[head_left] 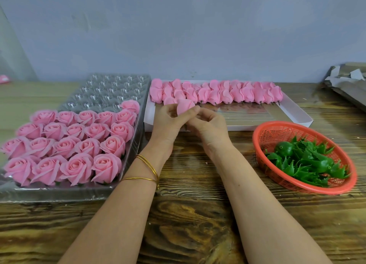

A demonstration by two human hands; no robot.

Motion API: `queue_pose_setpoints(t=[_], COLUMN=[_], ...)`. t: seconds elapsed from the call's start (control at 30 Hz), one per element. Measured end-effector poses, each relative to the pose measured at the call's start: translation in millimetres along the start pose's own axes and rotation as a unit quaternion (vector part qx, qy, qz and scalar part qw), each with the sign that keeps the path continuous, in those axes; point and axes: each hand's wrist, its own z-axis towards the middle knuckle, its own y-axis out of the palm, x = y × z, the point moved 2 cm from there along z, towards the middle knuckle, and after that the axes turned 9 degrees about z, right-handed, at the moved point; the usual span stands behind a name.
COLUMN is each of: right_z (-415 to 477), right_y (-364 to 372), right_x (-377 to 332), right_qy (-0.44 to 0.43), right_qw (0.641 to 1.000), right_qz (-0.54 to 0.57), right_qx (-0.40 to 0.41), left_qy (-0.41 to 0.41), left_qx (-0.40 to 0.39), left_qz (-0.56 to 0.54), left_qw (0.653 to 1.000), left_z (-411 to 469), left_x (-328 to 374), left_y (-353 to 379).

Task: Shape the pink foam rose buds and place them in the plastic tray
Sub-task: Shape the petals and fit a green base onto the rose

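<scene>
- Wooden table point(198, 224) carried everything.
- Clear plastic tray point(111, 89) sat at the left, its near rows filled with opened pink roses point(79, 143).
- White box point(297, 115) held a row of closed buds point(227, 94).
- Red basket point(261, 133) at the right held green calyxes point(309, 162).
- Left hand point(168, 123) and right hand point(210, 125) together pinched one pink bud point(185, 105) over the box's near edge.

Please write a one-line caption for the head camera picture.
The left hand and right hand hold a pink bud beside a tray of finished roses.
</scene>
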Motion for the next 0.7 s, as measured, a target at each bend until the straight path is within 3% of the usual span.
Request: queue_pose_setpoints(t=[0.27,0.7], right_z=[0,6], right_y=[0,-2], right_x=[2,12], right_qy=[-0.067,-0.071], right_qw=[0.994,0.991], right_qz=[-0.083,-0.074], right_qx=[-0.032,-0.085], left_qy=[-0.006,-0.017], left_qx=[-0.052,-0.006], left_qz=[-0.013,-0.058], left_qw=[0.999,0.998], left_z=[0,0], left_x=[-3,-3], left_y=[2,3])
